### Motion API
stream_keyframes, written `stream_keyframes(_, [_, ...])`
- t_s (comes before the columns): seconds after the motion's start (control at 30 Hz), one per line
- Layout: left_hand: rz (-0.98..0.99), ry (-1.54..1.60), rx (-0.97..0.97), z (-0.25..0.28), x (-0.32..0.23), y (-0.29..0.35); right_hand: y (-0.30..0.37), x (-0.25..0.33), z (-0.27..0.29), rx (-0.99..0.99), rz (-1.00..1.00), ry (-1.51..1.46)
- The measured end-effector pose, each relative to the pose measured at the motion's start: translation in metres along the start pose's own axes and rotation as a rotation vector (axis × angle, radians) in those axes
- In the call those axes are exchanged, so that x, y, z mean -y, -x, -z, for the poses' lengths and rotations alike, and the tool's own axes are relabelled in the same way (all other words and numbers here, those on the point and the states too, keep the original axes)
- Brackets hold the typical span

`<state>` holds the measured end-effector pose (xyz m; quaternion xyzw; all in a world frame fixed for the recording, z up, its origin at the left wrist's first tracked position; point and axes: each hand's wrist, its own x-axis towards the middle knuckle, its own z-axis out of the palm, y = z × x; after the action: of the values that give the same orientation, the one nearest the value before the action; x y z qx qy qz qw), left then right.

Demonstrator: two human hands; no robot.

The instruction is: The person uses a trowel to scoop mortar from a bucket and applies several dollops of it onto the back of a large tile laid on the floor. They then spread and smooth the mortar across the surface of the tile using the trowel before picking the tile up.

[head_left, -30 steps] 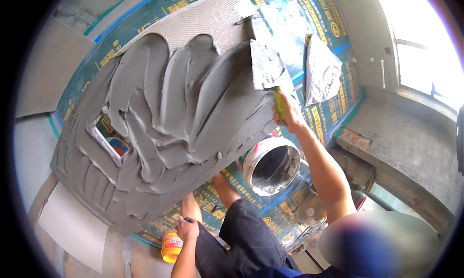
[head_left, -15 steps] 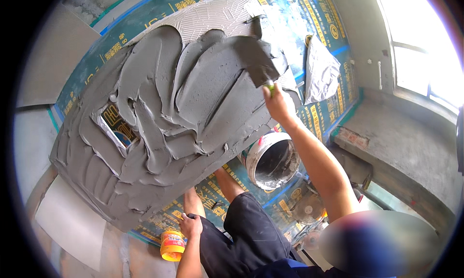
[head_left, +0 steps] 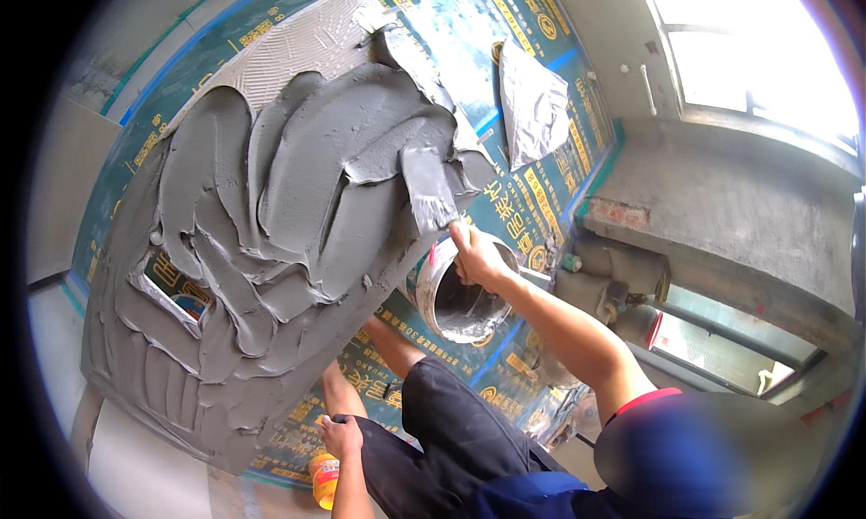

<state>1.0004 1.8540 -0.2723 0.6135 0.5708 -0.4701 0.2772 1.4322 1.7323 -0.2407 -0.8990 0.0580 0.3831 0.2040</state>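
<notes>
My right hand (head_left: pixel 478 259) grips a putty knife (head_left: pixel 428 183) whose flat blade is smeared with grey mortar. The blade lies against the right edge of a large tile, just above the bucket. Thick, swirled grey mortar (head_left: pixel 311 172) covers most of the tile; its bare far strip (head_left: pixel 289 55) shows a ribbed surface. A rectangular cutout (head_left: pixel 176 286) opens through the left part. By my knee, my left hand (head_left: pixel 341 436) is closed, with a small pale bit showing at its fingers; what it holds is unclear.
Beneath my right hand stands a white bucket (head_left: pixel 422 289), its inside coated with dark mortar. A yellow tub (head_left: pixel 323 485) sits below my left hand. Printed green sheeting (head_left: pixel 541 140) covers the floor, with a silvery bag (head_left: pixel 534 109) on it. Pipes (head_left: pixel 600 271) run under the concrete ledge (head_left: pixel 722 181) at right.
My right hand has drawn the putty knife nearer along the tile's right side, leaving a fresh ridge of mortar. The view has shifted. My left hand stays by the knee.
</notes>
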Motion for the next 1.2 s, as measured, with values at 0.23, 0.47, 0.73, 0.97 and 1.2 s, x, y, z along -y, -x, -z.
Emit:
stream_keyframes(0.23, [-0.088,-0.013,-0.043,0.014,-0.030,0.005,0.047,-0.056,0.059,-0.329,0.038,0.143])
stream_keyframes(0.47, [-0.276,-0.178,-0.072,0.019,-0.085,0.031,0.169,-0.144,0.070,-0.014,-0.143,0.202])
stream_keyframes(0.73, [-0.354,-0.296,-0.039,0.016,-0.040,0.019,0.042,-0.201,0.018,0.118,-0.080,0.829])
stream_keyframes(0.97, [-0.341,-0.367,-0.010,-0.002,-0.034,0.024,-0.042,-0.261,-0.060,0.133,-0.091,1.268])
stream_keyframes(1.2, [-0.365,-0.453,-0.081,-0.005,-0.051,0.033,-0.050,-0.273,-0.131,-0.003,-0.733,-0.064])
